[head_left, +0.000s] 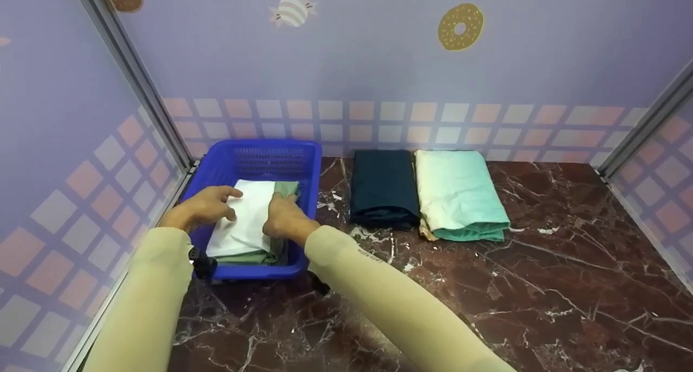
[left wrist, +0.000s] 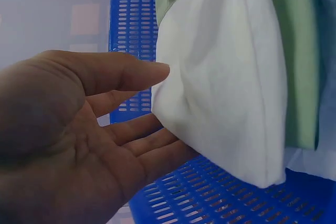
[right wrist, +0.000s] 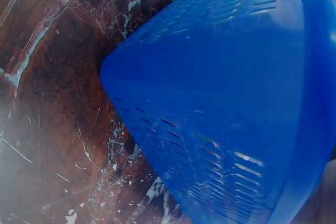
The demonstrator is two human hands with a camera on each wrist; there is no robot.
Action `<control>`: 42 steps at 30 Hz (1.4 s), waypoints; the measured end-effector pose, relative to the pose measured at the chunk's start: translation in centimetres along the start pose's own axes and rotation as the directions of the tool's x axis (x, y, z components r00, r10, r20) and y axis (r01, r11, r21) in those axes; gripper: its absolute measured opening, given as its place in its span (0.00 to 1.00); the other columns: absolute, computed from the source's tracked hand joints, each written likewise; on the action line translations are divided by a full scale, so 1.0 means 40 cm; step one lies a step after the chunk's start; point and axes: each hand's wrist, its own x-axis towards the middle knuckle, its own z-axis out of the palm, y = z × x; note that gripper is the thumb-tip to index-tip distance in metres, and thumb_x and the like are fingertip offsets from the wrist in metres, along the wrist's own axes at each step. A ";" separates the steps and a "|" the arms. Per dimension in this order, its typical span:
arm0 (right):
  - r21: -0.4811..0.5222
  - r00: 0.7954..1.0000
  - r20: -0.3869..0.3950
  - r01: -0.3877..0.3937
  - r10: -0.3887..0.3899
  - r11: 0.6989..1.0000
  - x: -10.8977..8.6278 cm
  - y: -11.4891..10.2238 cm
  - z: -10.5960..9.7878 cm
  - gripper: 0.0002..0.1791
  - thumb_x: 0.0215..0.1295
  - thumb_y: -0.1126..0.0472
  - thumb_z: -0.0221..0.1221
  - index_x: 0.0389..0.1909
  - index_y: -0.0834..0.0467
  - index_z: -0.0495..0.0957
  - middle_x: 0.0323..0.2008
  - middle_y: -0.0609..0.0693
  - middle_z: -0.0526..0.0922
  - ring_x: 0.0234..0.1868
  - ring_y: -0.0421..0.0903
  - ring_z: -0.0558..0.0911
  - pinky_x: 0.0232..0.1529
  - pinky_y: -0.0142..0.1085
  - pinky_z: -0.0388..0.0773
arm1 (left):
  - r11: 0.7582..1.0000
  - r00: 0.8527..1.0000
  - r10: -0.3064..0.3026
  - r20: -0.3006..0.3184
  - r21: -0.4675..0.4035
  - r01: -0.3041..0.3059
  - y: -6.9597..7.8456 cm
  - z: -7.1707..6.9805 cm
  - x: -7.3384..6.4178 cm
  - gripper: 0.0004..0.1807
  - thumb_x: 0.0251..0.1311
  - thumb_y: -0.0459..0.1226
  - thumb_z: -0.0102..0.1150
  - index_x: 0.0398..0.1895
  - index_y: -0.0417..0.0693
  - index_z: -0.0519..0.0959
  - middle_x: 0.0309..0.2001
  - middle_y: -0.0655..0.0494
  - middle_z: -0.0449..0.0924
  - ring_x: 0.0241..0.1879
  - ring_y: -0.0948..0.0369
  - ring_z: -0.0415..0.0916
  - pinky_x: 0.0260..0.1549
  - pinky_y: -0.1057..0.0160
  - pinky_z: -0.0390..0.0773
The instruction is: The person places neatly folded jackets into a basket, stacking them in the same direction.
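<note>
A white folded cloth (head_left: pixel 246 220) lies inside a blue plastic basket (head_left: pixel 260 273), with green cloth (head_left: pixel 287 188) showing along its edges. My left hand (head_left: pixel 208 207) is at the cloth's left side, thumb and fingers spread apart. In the left wrist view its thumb tip meets the edge of the white cloth (left wrist: pixel 220 77), and the other fingers reach under or behind it. My right hand (head_left: pixel 287 217) grips the cloth's right side, its fingertips partly hidden. The right wrist view shows only the basket's outer wall (right wrist: pixel 210 77) and the tabletop, not the hand.
Right of the basket, a dark navy folded cloth (head_left: pixel 383 185) and a pale mint folded cloth (head_left: pixel 460 193) lie side by side on the dark red marbled table (head_left: pixel 541 285). A patterned back wall (head_left: pixel 379 63) and a left side panel (head_left: pixel 65 198) stand close to the basket.
</note>
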 end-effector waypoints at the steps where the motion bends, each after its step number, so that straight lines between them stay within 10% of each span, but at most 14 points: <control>1: -0.019 1.000 -0.008 -0.006 0.006 1.000 -0.002 -0.002 0.001 0.37 0.63 0.62 0.69 0.72 0.64 0.67 0.66 0.65 0.70 0.62 0.56 0.79 0.61 0.39 0.78 | 1.000 1.000 0.002 -0.008 0.010 -0.002 0.001 0.001 0.000 0.39 0.55 0.24 0.59 0.73 0.23 0.64 0.69 0.15 0.61 0.65 0.35 0.63 0.58 0.43 0.73; 12: -0.060 0.992 -0.092 0.078 -0.083 0.995 -0.026 -0.001 -0.036 0.37 0.64 0.59 0.69 0.72 0.61 0.68 0.66 0.63 0.71 0.63 0.59 0.79 0.63 0.44 0.78 | 0.980 0.987 0.102 -0.126 0.183 -0.078 0.053 0.004 -0.005 0.35 0.53 0.26 0.59 0.69 0.23 0.69 0.68 0.20 0.68 0.69 0.29 0.64 0.65 0.34 0.68; 27: 0.101 0.930 -0.290 0.267 -0.228 0.958 -0.052 0.097 -0.104 0.37 0.68 0.63 0.65 0.77 0.62 0.66 0.66 0.63 0.73 0.59 0.56 0.80 0.63 0.46 0.77 | 0.975 0.965 0.186 -0.187 0.159 -0.157 0.185 0.029 -0.030 0.33 0.66 0.27 0.53 0.76 0.29 0.66 0.73 0.29 0.67 0.65 0.34 0.71 0.55 0.39 0.73; 42: 0.130 0.886 -0.379 0.338 -0.268 0.932 -0.102 0.184 -0.171 0.36 0.73 0.61 0.66 0.77 0.65 0.65 0.67 0.64 0.72 0.59 0.56 0.80 0.64 0.47 0.77 | 0.975 0.942 0.219 -0.253 0.091 -0.202 0.254 0.074 -0.025 0.33 0.73 0.30 0.55 0.80 0.35 0.63 0.77 0.34 0.64 0.77 0.38 0.59 0.72 0.37 0.62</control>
